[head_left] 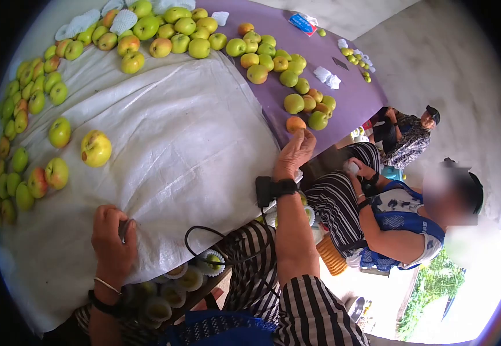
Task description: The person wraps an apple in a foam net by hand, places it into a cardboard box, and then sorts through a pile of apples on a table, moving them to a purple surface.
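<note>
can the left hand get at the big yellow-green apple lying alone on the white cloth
Probably yes. The left hand rests at the edge of the white woven cloth, and only bare cloth lies between it and the big yellow-green apple.
</note>
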A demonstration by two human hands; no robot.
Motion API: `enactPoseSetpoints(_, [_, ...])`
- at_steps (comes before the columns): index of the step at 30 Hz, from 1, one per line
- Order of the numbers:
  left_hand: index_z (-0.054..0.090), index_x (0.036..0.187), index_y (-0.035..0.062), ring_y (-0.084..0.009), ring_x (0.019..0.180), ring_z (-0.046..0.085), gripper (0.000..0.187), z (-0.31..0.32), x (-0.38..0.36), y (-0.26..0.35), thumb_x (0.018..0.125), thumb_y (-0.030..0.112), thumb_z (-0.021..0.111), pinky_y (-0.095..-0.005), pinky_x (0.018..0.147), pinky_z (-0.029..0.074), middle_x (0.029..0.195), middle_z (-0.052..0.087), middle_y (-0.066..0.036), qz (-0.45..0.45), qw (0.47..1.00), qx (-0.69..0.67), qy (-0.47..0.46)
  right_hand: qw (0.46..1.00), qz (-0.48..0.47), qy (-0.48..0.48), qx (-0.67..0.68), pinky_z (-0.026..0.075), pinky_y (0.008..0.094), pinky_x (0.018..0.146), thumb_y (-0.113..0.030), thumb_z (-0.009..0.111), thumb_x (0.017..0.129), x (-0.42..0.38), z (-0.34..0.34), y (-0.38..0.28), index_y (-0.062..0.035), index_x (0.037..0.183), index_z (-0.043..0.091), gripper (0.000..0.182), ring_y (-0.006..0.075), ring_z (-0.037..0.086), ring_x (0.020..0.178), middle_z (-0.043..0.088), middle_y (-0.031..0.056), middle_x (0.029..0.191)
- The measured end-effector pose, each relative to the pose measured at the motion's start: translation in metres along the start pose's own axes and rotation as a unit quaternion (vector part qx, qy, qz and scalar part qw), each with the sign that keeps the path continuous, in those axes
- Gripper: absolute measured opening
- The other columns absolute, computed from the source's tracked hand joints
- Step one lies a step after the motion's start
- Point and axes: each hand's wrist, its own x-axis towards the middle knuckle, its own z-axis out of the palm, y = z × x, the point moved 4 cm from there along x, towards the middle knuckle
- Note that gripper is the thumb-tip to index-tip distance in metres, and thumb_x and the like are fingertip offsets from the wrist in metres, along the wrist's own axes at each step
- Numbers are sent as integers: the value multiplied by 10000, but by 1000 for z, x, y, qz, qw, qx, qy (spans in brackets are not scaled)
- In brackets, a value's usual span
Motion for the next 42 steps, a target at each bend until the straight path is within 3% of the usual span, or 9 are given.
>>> enactPoseSetpoints(7, [545, 975, 44, -399, 953, 593, 232, 0, 0, 0, 817, 36, 715, -470, 808, 503, 1035, 561, -178, 8, 1000, 0, -8, 994, 27, -1, -107, 532, 424, 822, -337, 548, 1027, -3, 3, -12, -77, 1175, 632, 311, 327, 709, 911, 733, 182, 973])
enactPoseSetpoints(12, [535, 983, 24, -409, 949, 573, 195, 0, 0, 2, 851, 53, 675, -470, 835, 485, 1032, 539, -186, 7, 1000, -9, -10, 994, 27, 1, -110, 537, 431, 831, -304, 534, 1038, -3, 3, -8, -76, 1184, 616, 283, 343, 714, 916, 737, 188, 983])
enactPoseSetpoints(19, [544, 968, 43, -402, 955, 593, 225, 1, -1, -2, 818, 31, 712, -465, 810, 500, 1031, 558, -184, 13, 1000, 12, -8, 995, 14, 12, -100, 539, 440, 830, -297, 519, 1042, -6, 1, -12, -47, 1172, 589, 290, 359, 714, 898, 730, 187, 968])
enactPoseSetpoints(25, [545, 970, 38, -403, 957, 591, 231, 2, -1, -3, 814, 30, 715, -468, 815, 499, 1029, 557, -187, -1, 1000, 6, -14, 989, 35, -9, -145, 544, 461, 842, -297, 493, 1046, -5, 4, -16, -64, 1200, 567, 289, 386, 721, 936, 739, 200, 1008])
enactPoseSetpoints(28, [544, 971, 37, -401, 953, 590, 230, 2, -2, -5, 816, 34, 714, -469, 815, 499, 1028, 557, -186, 0, 1000, 5, -14, 991, 1, 17, -132, 548, 473, 839, -310, 484, 1050, -5, 4, -7, -74, 1198, 561, 289, 405, 723, 942, 741, 206, 1028])
enactPoseSetpoints(34, [542, 973, 39, -399, 944, 589, 231, 2, -2, -4, 818, 41, 712, -469, 811, 499, 1028, 557, -183, 8, 1000, 10, -11, 978, 25, -30, -203, 546, 493, 834, -299, 466, 1059, -7, 5, -19, -84, 1209, 533, 271, 433, 714, 952, 736, 216, 1027])
enactPoseSetpoints(37, [542, 975, 39, -400, 940, 590, 232, 1, -2, -4, 817, 45, 712, -469, 806, 500, 1027, 557, -182, 10, 1000, 13, -10, 988, -16, 3, -153, 545, 498, 833, -288, 457, 1060, -7, 6, -9, -92, 1220, 525, 262, 436, 712, 950, 735, 218, 1019])
enactPoseSetpoints(42, [547, 970, 42, -399, 947, 594, 228, 1, -4, -6, 815, 46, 715, -466, 805, 503, 1029, 562, -177, -8, 1000, 16, -15, 979, 15, -14, -205, 544, 494, 835, -274, 472, 1055, -6, 4, -19, -92, 1207, 552, 250, 439, 710, 953, 733, 219, 1043])
